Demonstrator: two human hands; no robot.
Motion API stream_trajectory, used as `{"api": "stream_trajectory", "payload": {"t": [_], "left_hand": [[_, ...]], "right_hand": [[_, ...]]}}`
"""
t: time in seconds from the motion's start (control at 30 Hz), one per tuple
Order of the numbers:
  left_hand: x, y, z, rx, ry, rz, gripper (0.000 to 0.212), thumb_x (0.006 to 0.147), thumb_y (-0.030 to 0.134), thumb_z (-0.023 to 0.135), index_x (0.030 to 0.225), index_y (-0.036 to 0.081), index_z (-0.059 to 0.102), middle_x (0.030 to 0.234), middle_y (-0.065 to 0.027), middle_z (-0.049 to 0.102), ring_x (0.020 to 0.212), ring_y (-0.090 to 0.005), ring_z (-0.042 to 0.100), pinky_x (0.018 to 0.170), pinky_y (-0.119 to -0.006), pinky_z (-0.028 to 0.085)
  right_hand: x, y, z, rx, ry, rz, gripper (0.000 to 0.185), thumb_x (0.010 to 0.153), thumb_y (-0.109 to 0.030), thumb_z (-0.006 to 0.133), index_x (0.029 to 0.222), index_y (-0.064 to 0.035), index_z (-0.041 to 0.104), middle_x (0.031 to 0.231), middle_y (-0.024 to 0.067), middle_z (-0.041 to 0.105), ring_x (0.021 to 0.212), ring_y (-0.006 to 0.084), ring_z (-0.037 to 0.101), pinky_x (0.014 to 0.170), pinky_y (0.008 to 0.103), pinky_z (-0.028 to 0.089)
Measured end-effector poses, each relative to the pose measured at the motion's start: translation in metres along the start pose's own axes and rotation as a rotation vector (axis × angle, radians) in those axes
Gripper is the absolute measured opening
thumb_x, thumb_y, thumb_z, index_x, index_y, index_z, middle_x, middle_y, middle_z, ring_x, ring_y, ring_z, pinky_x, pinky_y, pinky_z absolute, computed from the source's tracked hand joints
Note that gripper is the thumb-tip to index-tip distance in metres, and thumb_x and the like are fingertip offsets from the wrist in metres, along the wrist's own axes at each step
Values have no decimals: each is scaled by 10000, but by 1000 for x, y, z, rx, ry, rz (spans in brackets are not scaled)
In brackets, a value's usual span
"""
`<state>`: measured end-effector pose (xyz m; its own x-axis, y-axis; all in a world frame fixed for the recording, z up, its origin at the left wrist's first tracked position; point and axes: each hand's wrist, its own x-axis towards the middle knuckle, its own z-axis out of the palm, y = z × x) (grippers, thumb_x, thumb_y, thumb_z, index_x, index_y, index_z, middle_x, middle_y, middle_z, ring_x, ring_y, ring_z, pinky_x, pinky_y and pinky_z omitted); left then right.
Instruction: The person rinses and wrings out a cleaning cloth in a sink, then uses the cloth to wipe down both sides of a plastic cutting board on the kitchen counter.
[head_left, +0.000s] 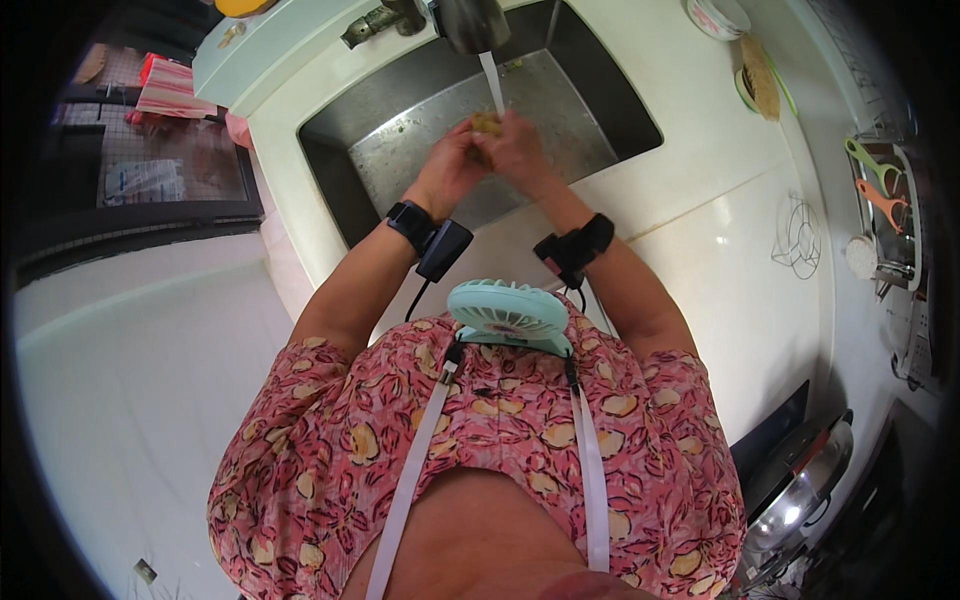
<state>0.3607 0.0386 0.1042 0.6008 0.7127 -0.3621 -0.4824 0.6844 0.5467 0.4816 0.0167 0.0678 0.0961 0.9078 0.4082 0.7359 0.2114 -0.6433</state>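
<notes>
Over the stainless steel sink (420, 150), my left hand (451, 163) and my right hand (520, 154) meet around a small yellowish-brown item (486, 124). It could be a sponge or a piece of food; fingers and blur hide most of it. From the dark tap head (474, 28) a stream of water (493, 82) falls onto or just beside my right fingers. Both hands are closed about the item, above the basin floor. Small green scraps (514, 65) lie in the sink near its far side.
Right of the sink, a bowl (720, 16) and a bristly tan brush or loofah (761, 79) sit on the white counter (720, 180). A wire trivet (797, 236), a green peeler (874, 165) and an orange peeler (881, 204) are farther right. Metal pans (795, 487) stand lower right.
</notes>
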Motion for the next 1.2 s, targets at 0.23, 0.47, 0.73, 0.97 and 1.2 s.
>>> {"api": "stream_trajectory", "payload": {"t": [0.23,0.47,0.73,0.97,1.2], "left_hand": [[-16,-4,18,-28,13,-61,304,929,139,307,1156,15,467,1125,-117,531,998,-225,528,914,-397,405],[14,-11,-20,-30,-24,-61,244,921,153,359,1071,19,496,1085,-118,530,992,-247,522,898,-398,419],[-6,-11,18,60,7,-75,348,948,192,297,1202,-17,410,1209,-163,473,1115,-288,466,954,-420,394],[0,-5,4,-8,24,-41,261,928,161,350,1113,20,468,1128,-139,517,1008,-267,527,892,-457,419],[0,-9,0,-31,82,-96,274,918,133,367,1149,13,454,1157,-131,503,1047,-256,498,917,-421,399]], "right_hand": [[4,16,-21,-403,-63,91,285,836,-292,462,793,-43,593,835,173,597,752,362,592,628,429,482],[-3,-28,-18,-284,-46,49,241,819,-296,478,787,-101,617,825,110,604,761,289,610,614,415,491],[14,44,-43,-559,-318,131,239,798,-308,486,815,-113,623,840,114,609,789,292,611,628,417,490],[10,16,-33,302,-143,159,199,778,-271,535,790,-80,592,799,148,589,758,340,590,627,405,483],[2,6,-15,-463,-86,-76,124,714,-196,570,758,-81,582,782,96,602,708,275,598,592,382,493]]}}
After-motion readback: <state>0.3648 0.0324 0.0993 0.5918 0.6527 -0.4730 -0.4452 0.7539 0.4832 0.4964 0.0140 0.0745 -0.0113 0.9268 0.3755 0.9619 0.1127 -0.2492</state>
